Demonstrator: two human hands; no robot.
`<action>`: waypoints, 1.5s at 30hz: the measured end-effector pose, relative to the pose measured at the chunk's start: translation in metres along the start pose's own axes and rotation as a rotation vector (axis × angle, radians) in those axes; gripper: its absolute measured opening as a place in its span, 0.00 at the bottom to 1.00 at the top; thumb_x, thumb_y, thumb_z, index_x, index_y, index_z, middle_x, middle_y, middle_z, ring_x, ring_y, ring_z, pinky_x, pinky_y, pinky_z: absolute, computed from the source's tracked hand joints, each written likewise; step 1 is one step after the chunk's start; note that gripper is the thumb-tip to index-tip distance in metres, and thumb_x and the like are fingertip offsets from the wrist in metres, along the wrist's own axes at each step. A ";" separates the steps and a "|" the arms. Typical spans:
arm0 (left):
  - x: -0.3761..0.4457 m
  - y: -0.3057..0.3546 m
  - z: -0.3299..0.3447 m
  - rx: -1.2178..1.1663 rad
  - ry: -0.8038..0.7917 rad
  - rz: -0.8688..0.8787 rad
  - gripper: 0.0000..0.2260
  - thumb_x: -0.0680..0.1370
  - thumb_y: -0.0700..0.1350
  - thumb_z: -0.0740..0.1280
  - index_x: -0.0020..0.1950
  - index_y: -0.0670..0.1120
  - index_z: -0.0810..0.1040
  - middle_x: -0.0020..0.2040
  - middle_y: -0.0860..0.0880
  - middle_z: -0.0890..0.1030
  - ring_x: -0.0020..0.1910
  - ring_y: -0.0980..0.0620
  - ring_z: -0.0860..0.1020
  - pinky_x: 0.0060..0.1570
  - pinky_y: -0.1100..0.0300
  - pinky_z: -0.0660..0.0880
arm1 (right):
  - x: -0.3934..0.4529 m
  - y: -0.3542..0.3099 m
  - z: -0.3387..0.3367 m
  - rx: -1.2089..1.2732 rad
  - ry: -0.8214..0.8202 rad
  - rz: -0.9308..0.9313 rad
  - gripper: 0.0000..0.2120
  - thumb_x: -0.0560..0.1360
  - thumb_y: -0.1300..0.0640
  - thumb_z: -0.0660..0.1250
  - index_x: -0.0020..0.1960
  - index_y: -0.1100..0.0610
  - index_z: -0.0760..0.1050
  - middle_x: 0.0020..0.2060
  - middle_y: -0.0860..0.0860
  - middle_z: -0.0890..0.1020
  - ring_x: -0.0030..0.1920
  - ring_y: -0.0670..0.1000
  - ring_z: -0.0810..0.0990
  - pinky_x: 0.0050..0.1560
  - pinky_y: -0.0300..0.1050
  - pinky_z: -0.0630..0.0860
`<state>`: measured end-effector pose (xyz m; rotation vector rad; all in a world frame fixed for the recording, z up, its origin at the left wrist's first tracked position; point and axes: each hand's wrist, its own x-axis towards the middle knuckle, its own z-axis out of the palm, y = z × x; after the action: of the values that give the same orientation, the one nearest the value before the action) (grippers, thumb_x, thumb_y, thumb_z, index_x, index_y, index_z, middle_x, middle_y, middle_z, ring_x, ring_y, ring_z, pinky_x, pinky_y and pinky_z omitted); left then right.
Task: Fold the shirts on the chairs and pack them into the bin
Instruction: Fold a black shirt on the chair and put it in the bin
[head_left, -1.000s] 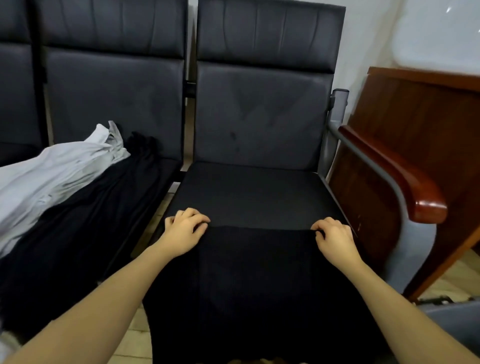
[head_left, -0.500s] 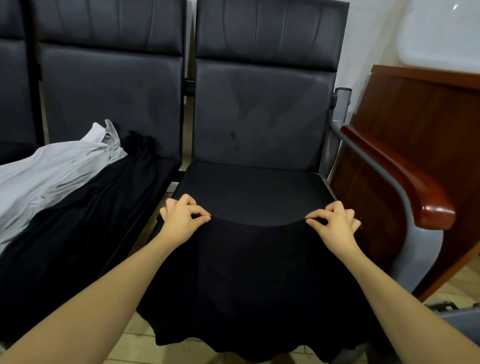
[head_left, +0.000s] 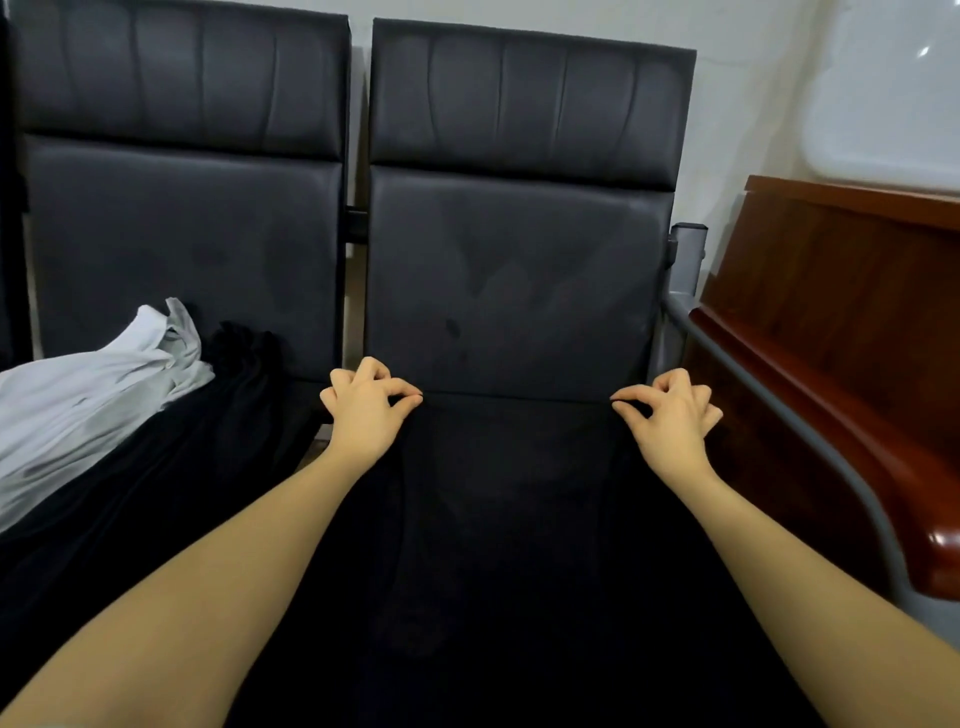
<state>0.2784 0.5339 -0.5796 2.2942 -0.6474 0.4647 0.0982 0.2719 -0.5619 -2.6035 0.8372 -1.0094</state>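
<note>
Left hand (head_left: 366, 410), right hand (head_left: 670, 415) each pinch black shirt (head_left: 509, 519) edge, apparently taut, over chair (head_left: 514, 291).

I see my left hand (head_left: 366, 410) and right hand (head_left: 670, 421) pinching the black shirt's (head_left: 509, 519) far edge at the chair (head_left: 514, 270) back.

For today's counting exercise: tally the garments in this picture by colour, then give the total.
Black: 2, the black shirt that the left hand and right hand pinch at its far edge, and the black garment on the left chair.
White: 1, the white shirt lying on that garment.
Total: 3
</note>
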 end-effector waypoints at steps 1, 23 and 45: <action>0.008 0.002 0.000 0.003 0.027 0.006 0.06 0.76 0.52 0.68 0.48 0.53 0.84 0.48 0.54 0.69 0.53 0.50 0.61 0.50 0.59 0.50 | 0.007 -0.001 0.002 0.003 0.025 0.008 0.05 0.75 0.52 0.69 0.49 0.48 0.82 0.45 0.49 0.65 0.49 0.50 0.59 0.51 0.44 0.53; -0.080 0.008 -0.079 0.072 0.148 0.114 0.09 0.72 0.55 0.72 0.44 0.51 0.84 0.46 0.51 0.68 0.51 0.48 0.63 0.50 0.55 0.54 | -0.100 -0.017 -0.070 0.195 0.141 0.030 0.04 0.76 0.54 0.68 0.49 0.48 0.81 0.46 0.49 0.67 0.50 0.49 0.61 0.53 0.43 0.51; -0.244 0.000 -0.092 0.359 -0.039 0.064 0.22 0.79 0.60 0.56 0.41 0.49 0.83 0.47 0.53 0.78 0.53 0.48 0.74 0.50 0.51 0.60 | -0.246 -0.005 -0.107 -0.105 -0.254 0.021 0.12 0.79 0.44 0.59 0.59 0.43 0.77 0.58 0.44 0.72 0.64 0.49 0.64 0.62 0.47 0.54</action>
<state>0.0678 0.6767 -0.6356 2.6303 -0.7049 0.6092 -0.1195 0.4188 -0.6151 -2.7276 0.8711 -0.6261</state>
